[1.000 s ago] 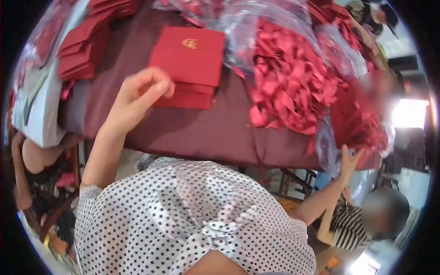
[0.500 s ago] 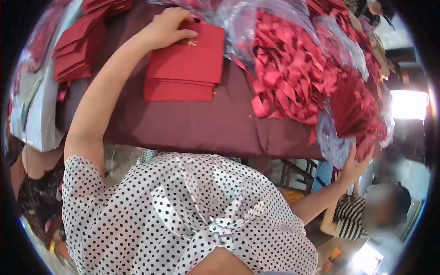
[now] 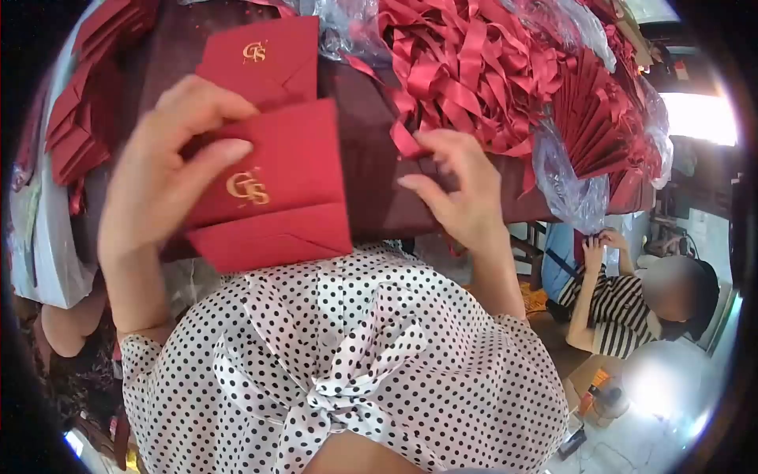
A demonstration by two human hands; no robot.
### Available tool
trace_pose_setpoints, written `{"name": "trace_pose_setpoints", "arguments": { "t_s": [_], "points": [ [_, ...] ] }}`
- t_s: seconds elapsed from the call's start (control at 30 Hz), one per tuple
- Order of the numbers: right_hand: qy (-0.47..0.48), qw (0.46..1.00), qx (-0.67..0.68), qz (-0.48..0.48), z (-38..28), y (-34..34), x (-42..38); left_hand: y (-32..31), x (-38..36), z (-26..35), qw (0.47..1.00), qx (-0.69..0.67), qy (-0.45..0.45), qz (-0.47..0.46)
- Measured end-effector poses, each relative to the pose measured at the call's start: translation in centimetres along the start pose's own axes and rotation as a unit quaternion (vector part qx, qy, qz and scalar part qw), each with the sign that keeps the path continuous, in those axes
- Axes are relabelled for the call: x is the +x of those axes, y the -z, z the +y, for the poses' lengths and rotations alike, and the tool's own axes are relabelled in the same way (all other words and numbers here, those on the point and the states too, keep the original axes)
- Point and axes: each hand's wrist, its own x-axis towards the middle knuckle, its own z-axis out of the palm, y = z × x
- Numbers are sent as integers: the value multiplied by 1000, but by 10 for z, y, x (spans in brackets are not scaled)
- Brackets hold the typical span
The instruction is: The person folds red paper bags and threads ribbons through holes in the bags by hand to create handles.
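Observation:
My left hand [image 3: 178, 170] is closed on a flat, folded red paper bag [image 3: 296, 162] with a gold monogram, holding it between thumb and fingers near the table's front edge. Another red paper bag [image 3: 268, 71], with the same gold mark, lies on the table behind it. To the right, my right hand [image 3: 466, 189] is raised with thumb and fingers apart. Its forefinger overlaps the end of a red satin ribbon [image 3: 407, 142] from the large heap of ribbons [image 3: 474, 75].
More folded red bags [image 3: 83, 118] are stacked at the left beside a white panel [image 3: 51, 245]. Clear plastic wrapping [image 3: 572, 178] and a fanned bundle of red pieces [image 3: 592, 118] lie at the right. Beyond the table, a person in a striped top [image 3: 624, 332] handles something dark red.
My left hand has drawn a bag off the pile toward my body. My right hand has left the fanned bundle at the right and come to the ribbon heap's near edge.

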Motion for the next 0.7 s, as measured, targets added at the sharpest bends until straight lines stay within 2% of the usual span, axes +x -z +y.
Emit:
{"name": "trace_pose_setpoints", "arguments": {
  "t_s": [0.03, 0.07, 0.1, 0.13, 0.17, 0.2, 0.33, 0.43, 0.5, 0.57, 0.63, 0.7],
  "points": [
    [-50, 993, 104, 10, -3, -4, -1, -11, -6, 4, 997, 53, -52, -13],
    [-99, 973, 206, 19, -3, -6, -1, -17, -8, 6, 981, 173, -80, -34],
    [-115, 962, 248, 14, 2, 0, -2, -28, -10, 1, 982, 171, -76, -34],
    [-141, 957, 252, 36, 5, 7, 0, -38, -10, -4, 981, 171, -89, -36],
    [-55, 988, 140, 19, 19, 19, 4, -47, -8, -10, 979, 170, -104, -37],
    [-41, 994, 97, -22, 31, 26, 2, -53, -5, -15, 984, 137, -104, -45],
    [15, 995, 73, -73, 49, 8, -2, -68, 9, -29, 969, 169, -160, -80],
    [-9, 997, 59, -48, 40, 11, -1, -70, 10, -40, 978, 127, -126, -104],
    [-19, 994, 111, -9, 18, 22, 8, -67, 7, -42, 984, 126, -86, -93],
    [-38, 992, 123, 21, -4, 30, 15, -66, 7, -37, 986, 104, -22, -128],
    [-27, 987, 155, 13, -26, 25, 26, -63, 10, -37, 984, 114, -26, -132],
    [-4, 982, 189, -16, -39, 11, 33, -60, 14, -33, 978, 75, 48, -190]
  ]
}}
